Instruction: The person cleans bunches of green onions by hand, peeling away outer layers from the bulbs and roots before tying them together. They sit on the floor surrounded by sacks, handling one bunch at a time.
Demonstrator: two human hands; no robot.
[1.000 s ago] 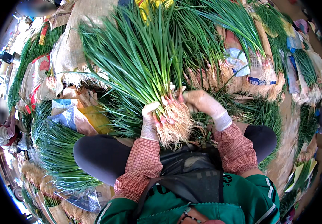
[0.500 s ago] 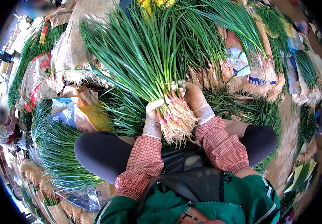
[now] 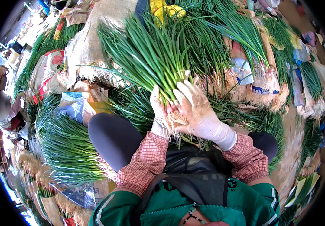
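A thick bunch of green onions (image 3: pixel 156 62) stands out over my lap, leaves fanning away and to the left. Round its pale stem ends my gloved left hand (image 3: pixel 158 107) is closed. My gloved right hand (image 3: pixel 197 107) lies against the right side of the bunch with fingers stretched out, touching the stems and root ends and covering part of them. Some tan roots (image 3: pixel 175 119) show between the two hands.
More green onions (image 3: pixel 70 147) lie in a heap left of my knee. Further bundles (image 3: pixel 241 32) with pinkish bulbs and long roots spread at the far right among sacks. A pale sack (image 3: pixel 94 37) covers some at the back. Another person (image 3: pixel 6 113) sits at the far left.
My right hand has gone from gripping the stems' right side to lying stretched across the bulbs and roots. The bunch has tipped, its leaves now appearing shorter, while my left hand keeps hold.
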